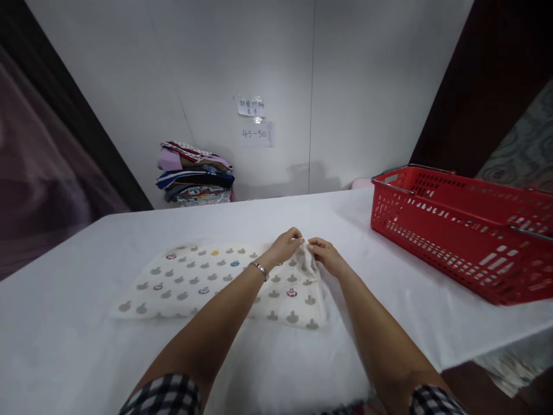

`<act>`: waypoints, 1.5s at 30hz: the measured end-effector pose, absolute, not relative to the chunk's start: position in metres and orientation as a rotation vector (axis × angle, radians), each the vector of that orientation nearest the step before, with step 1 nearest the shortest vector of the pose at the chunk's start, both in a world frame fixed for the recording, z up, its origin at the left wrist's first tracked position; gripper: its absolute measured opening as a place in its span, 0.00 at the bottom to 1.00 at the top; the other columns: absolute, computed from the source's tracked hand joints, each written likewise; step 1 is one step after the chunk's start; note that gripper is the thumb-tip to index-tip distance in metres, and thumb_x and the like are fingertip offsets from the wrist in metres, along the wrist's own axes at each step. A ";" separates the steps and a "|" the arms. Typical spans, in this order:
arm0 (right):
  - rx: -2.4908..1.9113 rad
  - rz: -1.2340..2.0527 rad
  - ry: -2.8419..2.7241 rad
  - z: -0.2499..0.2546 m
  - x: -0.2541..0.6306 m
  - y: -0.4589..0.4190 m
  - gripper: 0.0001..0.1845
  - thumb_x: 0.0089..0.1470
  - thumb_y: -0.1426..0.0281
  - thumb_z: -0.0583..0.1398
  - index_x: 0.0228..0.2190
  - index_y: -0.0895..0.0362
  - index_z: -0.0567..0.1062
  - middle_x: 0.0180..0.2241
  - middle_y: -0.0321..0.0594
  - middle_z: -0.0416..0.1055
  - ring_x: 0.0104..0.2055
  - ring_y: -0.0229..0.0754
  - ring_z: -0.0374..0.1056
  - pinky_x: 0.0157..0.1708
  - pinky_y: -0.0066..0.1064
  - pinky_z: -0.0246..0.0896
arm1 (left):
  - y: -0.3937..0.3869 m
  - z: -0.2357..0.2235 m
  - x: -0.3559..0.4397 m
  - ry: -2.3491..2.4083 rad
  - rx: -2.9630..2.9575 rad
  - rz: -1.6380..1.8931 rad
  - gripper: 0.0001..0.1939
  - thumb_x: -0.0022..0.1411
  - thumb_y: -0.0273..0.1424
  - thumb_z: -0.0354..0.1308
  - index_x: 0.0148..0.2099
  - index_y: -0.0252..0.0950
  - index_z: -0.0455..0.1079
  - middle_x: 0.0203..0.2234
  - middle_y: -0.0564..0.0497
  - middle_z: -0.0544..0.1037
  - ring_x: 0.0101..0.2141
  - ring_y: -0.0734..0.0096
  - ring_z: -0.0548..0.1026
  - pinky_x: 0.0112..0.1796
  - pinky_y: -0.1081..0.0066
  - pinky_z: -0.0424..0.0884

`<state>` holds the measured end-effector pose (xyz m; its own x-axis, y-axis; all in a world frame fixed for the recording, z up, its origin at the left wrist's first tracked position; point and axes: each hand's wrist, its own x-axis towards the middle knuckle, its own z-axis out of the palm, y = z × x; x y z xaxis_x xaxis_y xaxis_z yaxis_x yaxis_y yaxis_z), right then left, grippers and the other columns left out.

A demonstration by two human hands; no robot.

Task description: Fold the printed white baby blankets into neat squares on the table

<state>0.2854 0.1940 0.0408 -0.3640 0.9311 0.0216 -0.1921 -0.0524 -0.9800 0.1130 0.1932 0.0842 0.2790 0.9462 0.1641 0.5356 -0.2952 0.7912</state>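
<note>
A cream cloth [190, 279] printed with grey mushroom-like shapes and a few coloured ones lies spread on the white-covered table. Its far right corner is lifted and bunched between my two hands. My left hand [286, 244], with a bracelet on the wrist, pinches the raised edge from the left. From the right, my right hand [327, 254] grips the same corner with thumb and fingers. The left forearm hides part of the cloth's middle.
A red plastic basket [436, 230] with metal handles stands on the table [78, 276] at the right. Behind the table's far edge, at the left, is a stack of folded fabrics [196, 173]. Paper signs [258, 134] hang on the white wall.
</note>
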 end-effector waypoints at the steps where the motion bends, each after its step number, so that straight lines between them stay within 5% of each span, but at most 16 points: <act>1: -0.866 1.600 -1.320 0.042 0.286 0.192 0.17 0.43 0.60 0.64 0.34 0.55 0.73 0.26 0.31 0.69 0.26 0.33 0.62 0.28 0.26 0.57 | 0.194 0.085 0.113 1.298 1.950 0.913 0.08 0.58 0.37 0.50 0.33 0.38 0.62 0.21 0.58 0.64 0.21 0.77 0.60 0.23 0.75 0.57; 7: -0.941 1.654 -1.473 0.051 0.287 0.164 0.30 0.42 0.61 0.66 0.47 0.54 0.68 0.37 0.39 0.74 0.36 0.42 0.69 0.33 0.31 0.64 | 0.199 0.095 0.106 1.222 1.915 1.082 0.07 0.57 0.35 0.51 0.32 0.37 0.61 0.25 0.56 0.65 0.26 0.76 0.62 0.30 0.73 0.61; 14: -0.765 1.859 -1.347 0.051 0.280 0.080 0.34 0.43 0.65 0.66 0.52 0.52 0.63 0.45 0.40 0.72 0.44 0.47 0.69 0.45 0.41 0.65 | 0.188 0.123 0.095 1.112 1.955 1.066 0.07 0.57 0.35 0.52 0.33 0.37 0.62 0.25 0.56 0.65 0.26 0.76 0.62 0.29 0.74 0.59; 24: -0.870 1.692 -1.135 0.032 0.278 0.032 0.39 0.49 0.62 0.62 0.59 0.52 0.54 0.47 0.43 0.71 0.46 0.48 0.69 0.47 0.43 0.62 | 0.211 0.057 0.140 1.381 1.996 0.676 0.03 0.55 0.29 0.51 0.30 0.36 0.63 0.22 0.56 0.67 0.24 0.75 0.64 0.27 0.74 0.59; 28: -1.037 1.479 -1.202 0.015 0.284 0.027 0.44 0.50 0.62 0.60 0.62 0.54 0.46 0.50 0.45 0.68 0.49 0.45 0.67 0.50 0.41 0.59 | 0.217 0.042 0.151 1.426 2.003 0.700 0.03 0.57 0.29 0.49 0.32 0.37 0.63 0.24 0.55 0.69 0.26 0.74 0.65 0.28 0.74 0.60; 36: -1.415 0.919 -1.686 0.001 0.293 0.006 0.35 0.54 0.68 0.54 0.62 0.52 0.51 0.45 0.42 0.70 0.44 0.44 0.67 0.47 0.39 0.61 | 0.224 0.021 0.154 1.481 2.063 0.682 0.03 0.58 0.29 0.50 0.34 0.39 0.64 0.27 0.54 0.71 0.31 0.71 0.68 0.37 0.72 0.62; 41: -1.335 0.687 -1.878 -0.005 0.295 0.002 0.35 0.55 0.70 0.54 0.62 0.47 0.50 0.52 0.42 0.65 0.51 0.47 0.63 0.51 0.42 0.61 | 0.225 0.021 0.154 1.465 2.200 0.635 0.05 0.59 0.29 0.48 0.35 0.39 0.64 0.31 0.52 0.73 0.34 0.70 0.69 0.40 0.69 0.63; 45: -1.387 0.499 -2.049 0.006 0.302 0.001 0.34 0.52 0.72 0.55 0.60 0.47 0.55 0.45 0.45 0.70 0.44 0.50 0.67 0.44 0.45 0.64 | 0.225 0.020 0.155 1.433 2.266 0.617 0.06 0.59 0.28 0.48 0.36 0.38 0.65 0.35 0.49 0.73 0.36 0.67 0.70 0.43 0.67 0.63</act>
<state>0.3021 0.0015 0.0062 -0.2672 0.9242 0.2728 0.6955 0.3809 -0.6093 0.1546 0.2249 0.0204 0.3808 0.9111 0.1576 0.7407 -0.4026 0.5379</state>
